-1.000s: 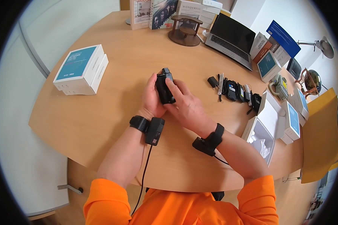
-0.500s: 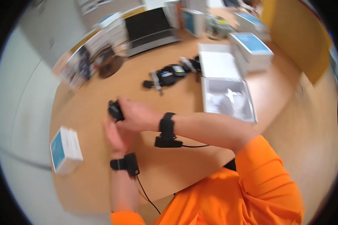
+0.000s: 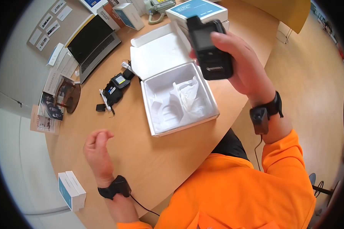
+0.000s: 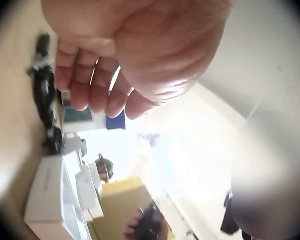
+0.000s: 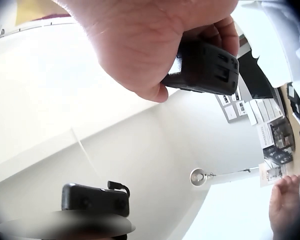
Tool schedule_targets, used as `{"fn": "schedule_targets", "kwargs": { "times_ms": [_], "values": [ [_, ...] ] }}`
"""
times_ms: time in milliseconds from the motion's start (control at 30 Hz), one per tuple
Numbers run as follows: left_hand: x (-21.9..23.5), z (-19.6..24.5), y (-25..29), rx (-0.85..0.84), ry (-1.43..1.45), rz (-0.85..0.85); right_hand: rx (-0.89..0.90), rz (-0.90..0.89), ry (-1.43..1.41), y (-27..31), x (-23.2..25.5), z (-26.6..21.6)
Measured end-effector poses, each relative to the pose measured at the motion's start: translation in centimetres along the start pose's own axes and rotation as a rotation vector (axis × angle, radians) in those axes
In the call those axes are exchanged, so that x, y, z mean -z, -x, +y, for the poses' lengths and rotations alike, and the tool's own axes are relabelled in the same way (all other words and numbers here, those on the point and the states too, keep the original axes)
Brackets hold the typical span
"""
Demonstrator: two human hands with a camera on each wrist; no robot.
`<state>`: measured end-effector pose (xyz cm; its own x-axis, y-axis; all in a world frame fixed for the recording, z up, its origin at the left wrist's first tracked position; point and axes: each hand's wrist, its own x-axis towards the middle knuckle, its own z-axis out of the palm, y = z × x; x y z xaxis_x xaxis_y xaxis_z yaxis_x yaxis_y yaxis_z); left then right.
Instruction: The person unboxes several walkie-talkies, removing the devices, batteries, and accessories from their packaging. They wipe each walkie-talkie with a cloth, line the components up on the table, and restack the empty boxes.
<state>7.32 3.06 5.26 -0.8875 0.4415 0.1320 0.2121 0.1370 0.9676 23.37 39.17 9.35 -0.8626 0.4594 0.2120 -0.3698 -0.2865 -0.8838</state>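
My right hand (image 3: 246, 63) grips a black handheld radio (image 3: 214, 53) with a small screen and stubby antenna. Its thumb lies along the screen side. In the right wrist view, the radio's slotted bottom end (image 5: 215, 70) shows beyond the palm. The radio is held up near the far right of an open white box (image 3: 186, 126), overlapping its lid side in the head view. Inside the box are a moulded white insert and a crumpled clear plastic bag (image 3: 189, 93). My left hand (image 3: 98, 152) is raised over the table, holding nothing, with its fingers loosely bent (image 4: 97, 90).
Black chargers and accessories (image 3: 116, 87) lie left of the box. Behind them stand a laptop (image 3: 91, 44), a brown wooden stand (image 3: 68, 95) and books. White-and-blue boxes (image 3: 197, 9) sit beyond the lid; others (image 3: 72, 191) stand at the table's left. The table edge runs along my right.
The view has turned right. Both hands were on the radio; the left has let go, and the right has carried the radio over to the open box's side.
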Motion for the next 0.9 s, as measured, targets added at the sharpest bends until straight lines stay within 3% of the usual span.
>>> {"fn": "schedule_targets", "kwargs": {
  "times_ms": [33, 167, 233, 333, 367, 467, 500, 633, 733, 800, 900],
  "values": [
    [-3.1, 2.1, -0.6, -0.002, -0.157, -0.046, -0.010, 0.011, -0.010, 0.4, 1.2, 0.2],
    [-14.3, 6.6, -3.7, -0.515, -0.621, -0.468, -0.047, 0.057, -0.061, 1.8, 3.8, 2.1],
    [-17.9, 6.1, -5.0, -0.664, -0.783, -0.491, -0.076, 0.065, -0.081, 2.2, 4.4, 2.5],
    [-19.5, 4.3, -6.8, -0.680, -1.018, -0.631, -0.055, 0.104, -0.074, 2.3, 4.9, 2.5],
    [-19.5, 4.0, -7.0, -0.693, -0.932, -0.601, -0.073, 0.094, -0.066, 2.3, 5.1, 2.2],
    [-17.6, 4.9, -6.3, -0.381, -0.474, -0.370, -0.123, 0.063, -0.066, 2.6, 5.5, 1.1],
    [-15.9, 2.9, -6.3, -0.153, -0.096, -0.309, -0.136, 0.048, -0.084, 2.7, 5.2, 1.0],
    [-11.7, 3.8, -1.6, 0.078, 0.279, -0.177, -0.205, -0.103, -0.046, 3.2, 1.8, 1.2],
    [-8.9, 2.4, 2.2, 0.065, 0.290, -0.181, -0.351, -0.314, -0.163, 4.1, -2.5, 2.9],
    [-7.2, 2.4, 3.7, 0.078, 0.392, -0.188, -0.329, -0.442, -0.145, 4.4, -5.6, 5.0],
    [-4.5, 2.2, 4.8, 0.045, 0.395, -0.146, -0.487, -0.550, -0.168, 4.3, -10.2, 6.4]
  ]
}}
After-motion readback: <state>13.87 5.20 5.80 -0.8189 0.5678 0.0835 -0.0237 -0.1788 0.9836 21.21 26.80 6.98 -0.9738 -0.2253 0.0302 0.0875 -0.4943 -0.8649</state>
